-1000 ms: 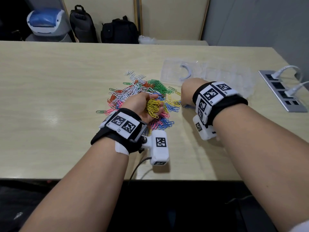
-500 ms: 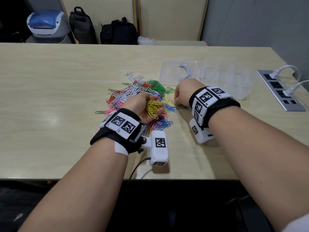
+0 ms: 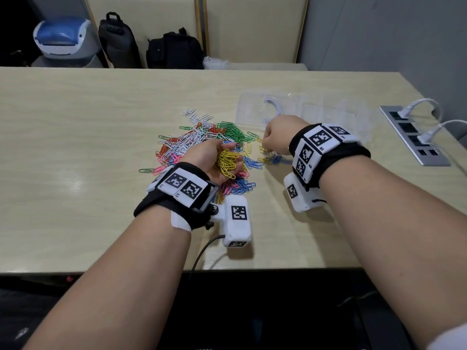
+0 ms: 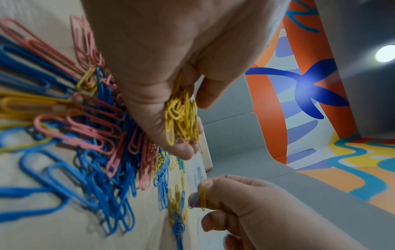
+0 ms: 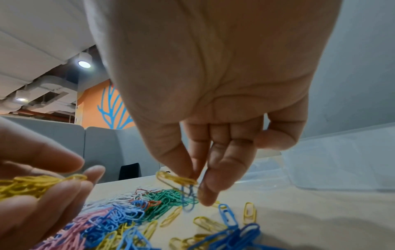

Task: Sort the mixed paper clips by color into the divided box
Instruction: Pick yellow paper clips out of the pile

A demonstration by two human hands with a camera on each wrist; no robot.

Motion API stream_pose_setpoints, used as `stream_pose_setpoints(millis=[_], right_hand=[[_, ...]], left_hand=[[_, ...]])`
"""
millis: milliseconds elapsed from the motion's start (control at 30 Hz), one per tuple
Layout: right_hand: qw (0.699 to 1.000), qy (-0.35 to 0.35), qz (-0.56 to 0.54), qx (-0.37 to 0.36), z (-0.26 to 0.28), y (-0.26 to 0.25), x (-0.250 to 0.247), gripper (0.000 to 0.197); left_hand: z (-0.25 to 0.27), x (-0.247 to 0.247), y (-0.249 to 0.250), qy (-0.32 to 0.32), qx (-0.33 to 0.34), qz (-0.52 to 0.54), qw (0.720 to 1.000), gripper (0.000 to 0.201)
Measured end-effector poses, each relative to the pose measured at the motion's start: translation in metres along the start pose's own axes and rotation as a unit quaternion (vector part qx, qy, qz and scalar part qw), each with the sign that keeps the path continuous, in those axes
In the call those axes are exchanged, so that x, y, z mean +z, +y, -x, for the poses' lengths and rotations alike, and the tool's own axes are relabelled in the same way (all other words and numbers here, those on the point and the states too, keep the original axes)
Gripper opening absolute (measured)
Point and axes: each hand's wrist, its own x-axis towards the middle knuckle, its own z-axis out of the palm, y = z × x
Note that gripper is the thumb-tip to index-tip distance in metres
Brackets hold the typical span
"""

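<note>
Your left hand (image 3: 214,157) cups a tangled bunch of yellow clips (image 3: 227,163), thin coated wire loops, fingers curled round them over the near side of the mixed pile (image 3: 202,142) on the pale wood-grain table (image 3: 75,147). Your right hand (image 3: 276,135) hovers right of the pile, just near of the clear, glossy plastic divided box (image 3: 316,109). The head view hides its fingertips; the right wrist view shows thumb and forefinger pinching a yellow clip (image 5: 175,179) with a blue clip (image 5: 188,194) dangling from it.
</note>
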Motion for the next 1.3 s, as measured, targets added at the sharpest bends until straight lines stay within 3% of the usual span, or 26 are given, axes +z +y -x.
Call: stream_pose_setpoints(millis=[300,433,567,733,900,1033,1200,1300], right_hand=[[0.999,0.003,0.043,0.012,0.004,0.000,-0.005,0.016],[0.995,-0.004,0.098,0.027,0.001,-0.001,-0.003,0.027],[0.998,0.019,0.063,0.004,-0.004,-0.013,0.005,0.013],[0.999,0.012,0.053,-0.006,-0.006,-0.028,0.017,0.035],[0.997,-0.023,0.067,-0.002,-0.007,-0.034,0.013,0.032],[1.000,-0.012,0.024,-0.009,-0.002,-0.028,0.003,0.018],[0.995,0.046,-0.065,-0.054,0.013,-0.032,-0.019,0.024],[0.985,0.030,-0.133,-0.111,0.024,-0.043,-0.026,0.019]], left_hand=[[-0.002,-0.001,-0.001,-0.001,-0.003,0.001,1.000,0.038],[-0.001,-0.002,0.000,-0.006,0.001,0.000,1.000,0.038],[-0.002,-0.005,0.000,-0.001,-0.004,-0.011,1.000,0.037],[-0.002,-0.007,-0.001,-0.002,-0.007,-0.004,1.000,0.035],[-0.004,-0.012,0.001,0.003,-0.005,-0.004,1.000,0.036],[-0.005,-0.012,0.003,0.005,-0.004,-0.001,1.000,0.036],[-0.007,-0.007,0.003,0.008,-0.006,0.009,1.000,0.038],[-0.008,-0.003,0.002,-0.001,-0.005,0.032,0.999,0.040]])
